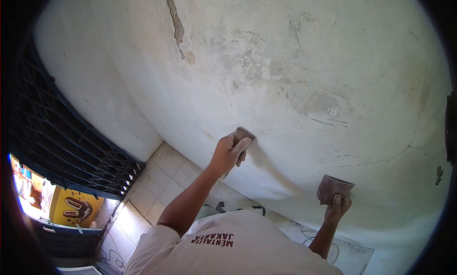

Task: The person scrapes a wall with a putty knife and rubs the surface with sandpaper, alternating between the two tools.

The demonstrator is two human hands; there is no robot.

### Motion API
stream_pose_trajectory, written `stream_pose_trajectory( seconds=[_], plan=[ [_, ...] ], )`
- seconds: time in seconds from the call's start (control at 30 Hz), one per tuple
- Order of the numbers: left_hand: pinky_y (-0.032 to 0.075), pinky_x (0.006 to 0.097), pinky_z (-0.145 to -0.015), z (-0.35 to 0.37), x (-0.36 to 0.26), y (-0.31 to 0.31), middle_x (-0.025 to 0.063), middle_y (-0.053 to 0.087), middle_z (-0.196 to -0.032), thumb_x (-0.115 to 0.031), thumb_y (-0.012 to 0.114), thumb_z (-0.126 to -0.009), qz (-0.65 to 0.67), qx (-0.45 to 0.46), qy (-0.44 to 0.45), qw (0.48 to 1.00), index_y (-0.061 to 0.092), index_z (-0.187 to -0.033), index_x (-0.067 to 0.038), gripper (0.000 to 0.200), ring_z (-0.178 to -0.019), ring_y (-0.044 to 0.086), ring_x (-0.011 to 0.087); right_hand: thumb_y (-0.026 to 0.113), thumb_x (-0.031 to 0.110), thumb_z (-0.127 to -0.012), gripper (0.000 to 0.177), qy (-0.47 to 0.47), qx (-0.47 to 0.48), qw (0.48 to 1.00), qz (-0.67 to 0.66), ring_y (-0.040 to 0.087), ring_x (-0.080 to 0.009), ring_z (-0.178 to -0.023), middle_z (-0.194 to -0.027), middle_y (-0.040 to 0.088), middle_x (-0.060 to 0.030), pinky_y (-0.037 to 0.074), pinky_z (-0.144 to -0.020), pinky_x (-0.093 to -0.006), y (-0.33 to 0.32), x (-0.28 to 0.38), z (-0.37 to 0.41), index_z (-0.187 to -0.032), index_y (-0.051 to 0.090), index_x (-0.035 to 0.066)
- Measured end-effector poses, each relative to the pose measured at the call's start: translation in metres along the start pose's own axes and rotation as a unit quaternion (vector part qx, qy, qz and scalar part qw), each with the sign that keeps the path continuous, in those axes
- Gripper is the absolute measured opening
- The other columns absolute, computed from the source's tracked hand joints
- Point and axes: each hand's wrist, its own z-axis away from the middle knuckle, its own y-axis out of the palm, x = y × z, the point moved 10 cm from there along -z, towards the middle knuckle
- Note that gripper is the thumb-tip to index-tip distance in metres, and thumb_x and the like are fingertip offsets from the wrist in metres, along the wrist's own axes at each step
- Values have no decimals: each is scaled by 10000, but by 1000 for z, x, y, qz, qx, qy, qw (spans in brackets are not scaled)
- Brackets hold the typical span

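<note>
My left hand (228, 153) is closed around a small folded piece of brown sandpaper (244, 132), right at the surface of the white wall (285, 151). Most of that piece is hidden by the fingers and thumb. Lower and to the right, my right hand (339, 207) pinches a larger reddish-brown sheet of sandpaper (328, 189) by its lower edge, with the sheet bent and standing up from the fingers. Worn grey patches (281, 70) mark the wall above both hands.
A long chipped gap (175, 20) runs down the wall at upper left, and a thin crack (381, 160) crosses it at right. Tiled floor (162, 177) lies below. A dark folding metal gate (62, 127) stands at left, beside a yellow panel (71, 206).
</note>
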Motion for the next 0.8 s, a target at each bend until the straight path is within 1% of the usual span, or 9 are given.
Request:
stream_pose_trajectory(
  seconds=[0.07, 0.17, 0.33, 0.37, 0.43, 0.47, 0.67, 0.77, 0.8],
  plan=[
    [371, 242, -401, -1, -17, 7, 39, 536, -550, -263, 552, -969, 7, 14, 16, 1000, 545, -834, 1, 296, -413, 471, 86, 718, 353, -839, 406, -12, 8, 1000, -6, 580, -153, -571, -770, 585, -64, 529, -411, -323, 4, 3, -1, -857, 572, -26],
    [363, 244, -394, 8, 1, -11, 31, 520, -532, -271, 553, -969, -20, 6, -21, 1000, 530, -810, -1, 314, -403, 461, 87, 612, 220, -912, 227, -24, 27, 999, -6, 553, -144, -559, -780, 575, -58, 495, -401, -305, 5, 2, 0, -864, 552, 6],
    [345, 250, -379, 29, 59, -32, 23, 499, -508, -281, 554, -969, 10, -22, -107, 994, 518, -780, -7, 335, -385, 440, 87, 607, 219, -915, 222, -34, 42, 998, 11, 556, -143, -561, -789, 577, -59, 502, -403, -310, 7, 6, -1, -863, 548, 12],
    [342, 251, -377, 19, 39, -24, 25, 500, -508, -286, 556, -968, -3, -11, -74, 997, 517, -772, -10, 340, -386, 439, 86, 603, 218, -917, 219, -37, 48, 998, 16, 557, -144, -559, -791, 577, -60, 504, -403, -311, 8, 7, -1, -863, 547, 13],
    [336, 254, -375, 1, -11, -2, 28, 501, -509, -295, 561, -966, -26, 6, -12, 1000, 516, -756, -17, 351, -387, 438, 84, 682, 346, -861, 374, -18, 21, 999, 16, 573, -149, -563, -773, 580, -62, 516, -414, -313, 0, -1, 0, -863, 572, -12],
    [336, 255, -375, 3, -13, -1, 28, 500, -507, -297, 564, -964, -18, 1, -16, 1000, 516, -748, -19, 356, -387, 436, 84, 721, 410, -833, 456, -9, 9, 1000, 16, 582, -151, -565, -765, 581, -63, 522, -420, -314, -2, -3, -1, -862, 585, -24],
    [338, 258, -377, 28, -2, -18, 31, 504, -506, -301, 577, -954, -67, -44, -46, 996, 532, -731, -13, 367, -383, 434, 83, 730, 402, -824, 445, 5, -6, 1000, 15, 578, -154, -561, -763, 581, -60, 521, -413, -314, 7, 5, -1, -863, 592, -19],
    [340, 259, -380, 39, 24, -23, 31, 510, -508, -310, 582, -950, -70, -49, -92, 992, 545, -734, -9, 371, -382, 436, 86, 576, 184, -925, 183, -30, 45, 999, -2, 570, -151, -576, -803, 580, -61, 499, -403, -306, 9, 3, 1, -907, 556, 4],
    [340, 259, -380, 34, 17, -18, 30, 509, -506, -314, 583, -949, -72, -43, -85, 993, 549, -735, -8, 375, -381, 435, 87, 576, 186, -926, 184, -32, 41, 999, 0, 570, -150, -578, -803, 580, -61, 499, -405, -307, 6, 3, 0, -907, 557, 4]
  ],
)
